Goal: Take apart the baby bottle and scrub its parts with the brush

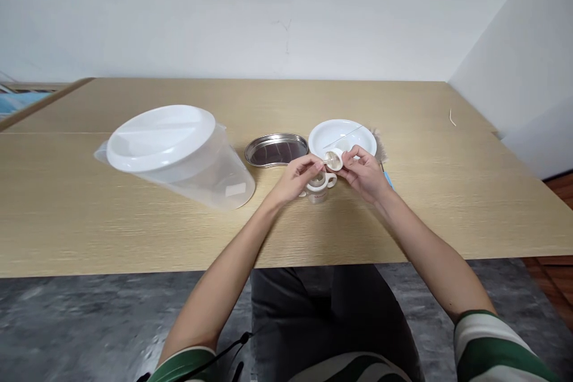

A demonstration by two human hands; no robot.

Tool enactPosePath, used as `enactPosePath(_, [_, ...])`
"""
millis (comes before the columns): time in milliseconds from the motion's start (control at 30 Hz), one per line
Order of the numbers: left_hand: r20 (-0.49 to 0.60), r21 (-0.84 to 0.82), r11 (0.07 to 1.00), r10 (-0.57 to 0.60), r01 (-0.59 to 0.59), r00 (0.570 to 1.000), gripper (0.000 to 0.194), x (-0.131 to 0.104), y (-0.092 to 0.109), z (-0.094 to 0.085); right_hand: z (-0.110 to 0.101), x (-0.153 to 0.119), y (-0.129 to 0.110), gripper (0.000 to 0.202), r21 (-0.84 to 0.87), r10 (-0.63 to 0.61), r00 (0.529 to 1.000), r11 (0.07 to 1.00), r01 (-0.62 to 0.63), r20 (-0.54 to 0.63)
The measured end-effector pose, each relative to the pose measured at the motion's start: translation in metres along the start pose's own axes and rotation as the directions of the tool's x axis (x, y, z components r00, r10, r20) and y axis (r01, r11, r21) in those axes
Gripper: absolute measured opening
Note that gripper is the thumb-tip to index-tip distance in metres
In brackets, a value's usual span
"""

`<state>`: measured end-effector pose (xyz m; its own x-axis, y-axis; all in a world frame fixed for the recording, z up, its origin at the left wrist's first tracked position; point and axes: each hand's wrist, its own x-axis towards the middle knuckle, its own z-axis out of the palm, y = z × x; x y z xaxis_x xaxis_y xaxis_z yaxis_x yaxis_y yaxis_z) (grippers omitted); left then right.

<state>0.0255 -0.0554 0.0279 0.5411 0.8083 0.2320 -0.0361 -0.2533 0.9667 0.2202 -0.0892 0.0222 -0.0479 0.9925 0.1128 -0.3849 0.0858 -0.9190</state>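
My right hand [362,174] has its fingers closed round the rim of a small white round lid [335,160], whose hollow side faces left. From the left, my left hand [296,179] pinches at a thin, pale piece by the lid's opening; what that piece is I cannot make out. Just below both hands, a small clear cup with white handles [318,196] stands upright on the table, its top partly covered by my left fingers. Behind my right hand lies a white oval bowl [323,129] with a thin wire-like stick across it.
A large translucent pitcher with a white lid [179,158] lies tilted on the wooden table [156,239] at left. A kidney-shaped metal tray [274,148] is behind my left hand. Beside the bowl lies a bristly brush [379,146], with a blue piece [388,179] nearby.
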Motion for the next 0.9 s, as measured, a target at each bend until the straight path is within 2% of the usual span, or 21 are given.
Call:
enactPosePath(133, [0.007,-0.007,1.000,0.004,-0.004,1.000,0.042,0.000,-0.001,0.000,-0.003,0.003,0.003,0.050,0.084,0.001,1.000,0.996,0.000,-0.001])
enactPosePath(267, [0.009,0.005,1.000,0.000,0.000,1.000,0.041,-0.001,-0.002,-0.001,-0.012,0.010,-0.005,0.049,0.067,-0.109,0.988,0.991,0.117,-0.106])
enactPosePath(367, [0.010,0.016,1.000,-0.012,0.012,1.000,0.041,0.000,-0.001,-0.001,-0.026,0.015,-0.015,0.047,-0.046,-0.216,0.955,0.976,0.211,-0.205])
enactPosePath(467, [0.001,0.023,1.000,-0.011,0.011,1.000,0.043,0.000,-0.001,0.000,-0.038,0.017,-0.021,0.044,-0.264,-0.326,0.906,0.930,0.256,-0.271])
enactPosePath(533, [0.000,0.022,1.000,-0.007,0.007,1.000,0.043,0.001,-0.002,0.000,-0.043,0.017,-0.021,0.039,-0.488,-0.420,0.869,0.834,0.257,-0.261])
enactPosePath(600, [0.006,0.018,1.000,-0.002,0.002,1.000,0.042,0.001,-0.003,0.000,-0.044,0.016,-0.018,0.033,-0.714,-0.489,0.855,0.659,0.236,-0.169])
enactPosePath(667, [0.008,0.017,1.000,0.005,-0.005,1.000,0.041,0.001,-0.004,0.000,-0.043,0.014,-0.013,0.025,-0.860,-0.473,0.880,0.466,0.209,-0.043])
enactPosePath(733, [0.004,0.019,1.000,0.011,-0.011,1.000,0.042,0.001,-0.005,-0.001,-0.039,0.012,-0.008,0.020,-0.926,-0.398,0.917,0.331,0.183,0.039])
enactPosePath(800, [-0.001,0.025,1.000,0.016,-0.016,1.000,0.042,0.001,-0.005,-0.001,-0.035,0.010,-0.004,0.019,-0.954,-0.330,0.942,0.255,0.157,0.066])
enactPosePath(900, [-0.001,0.030,0.999,0.023,-0.023,1.000,0.042,0.001,-0.005,0.000,-0.032,0.010,-0.002,0.019,-0.969,-0.288,0.956,0.212,0.127,0.062])
